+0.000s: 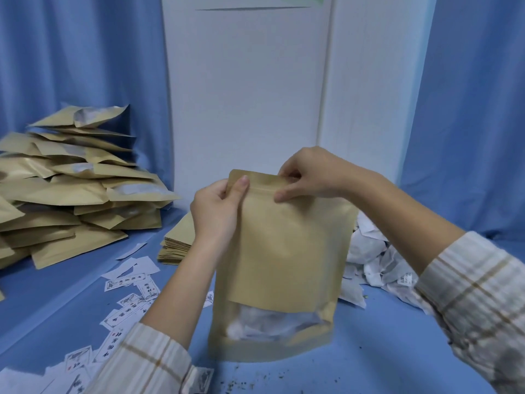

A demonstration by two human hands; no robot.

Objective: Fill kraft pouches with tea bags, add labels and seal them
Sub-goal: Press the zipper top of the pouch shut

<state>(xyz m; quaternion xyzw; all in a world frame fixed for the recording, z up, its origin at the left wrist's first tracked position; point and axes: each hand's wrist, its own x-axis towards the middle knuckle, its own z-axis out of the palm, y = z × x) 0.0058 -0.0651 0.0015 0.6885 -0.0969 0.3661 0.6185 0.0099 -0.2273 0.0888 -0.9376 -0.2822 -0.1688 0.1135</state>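
**Pressing the pouch top closed**

Plaid sleeves frame the bottom of the view, and between them a kraft pouch (281, 251) stands upright on the blue worktop (383, 351), tea bags showing through its clear window low down. The left hand (218, 211) pinches the top left corner, thumb flat on the front, its grip pressed together on the paper. The right hand (309, 174) pinches the top strip farther right, thumb and fingers closed on the zip line.

To seal it well, I'd say the left hand should hold the corner steady while the right slides along the strip with firm, even pressure to the far edge, keeping the two lips lined up so no gap is left.

Room is tight at the sides. Loose tea bags (375, 260) heap just right of the pouch, a flat stack of empty pouches (176, 245) sits just behind the left wrist, and paper labels (127, 282) scatter across the near left. A big pile of filled pouches (71, 189) rises far left against the curtain (71, 52). Front and centre, only crumbs dot the cloth.
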